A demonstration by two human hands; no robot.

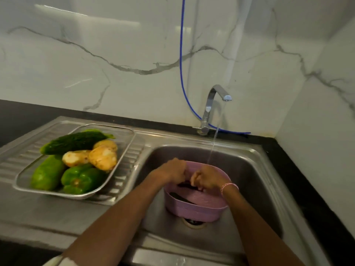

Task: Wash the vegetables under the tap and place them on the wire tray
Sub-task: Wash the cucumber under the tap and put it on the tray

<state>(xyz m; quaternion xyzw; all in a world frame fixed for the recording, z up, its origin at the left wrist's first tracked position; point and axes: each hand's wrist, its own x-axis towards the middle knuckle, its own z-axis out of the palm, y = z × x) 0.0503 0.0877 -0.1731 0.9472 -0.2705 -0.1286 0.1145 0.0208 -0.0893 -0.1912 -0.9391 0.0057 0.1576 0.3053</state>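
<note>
Both L grip point(170, 172), R grip point(208, 180) seemingly curled over basket point(197, 206).

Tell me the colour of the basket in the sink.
The basket is pale lilac, shown in the head view.

1. Sink point(249, 189): stainless steel, brushed, dull sheen, wet.
2. Drainboard point(23, 162): same steel, ribbed.
3. Wire tray point(123, 139): fine metal mesh, polished metal rim.
4. Tap point(210, 98): chromed metal, mirror-glossy.
5. Wall point(115, 35): marble-look panels, white with grey veins, smooth, high gloss.
6. Counter point(19, 116): black, stone-like; finish hard to tell.
7. Basket point(197, 206): lilac plastic, matt, finely ribbed outside.
8. Hose point(181, 54): blue, smooth, plastic-looking.
9. Bitter gourd point(75, 142): bumpy, rough skin.
10. Capsicum point(82, 179): smooth, glossy skin.
11. Cucumber point(48, 172): smooth skin, slight shine.
12. Potatoes point(102, 157): pale, matt skin, earthy patches.
13. Bracelet point(227, 186): pink and white thread, on a wrist.
</note>
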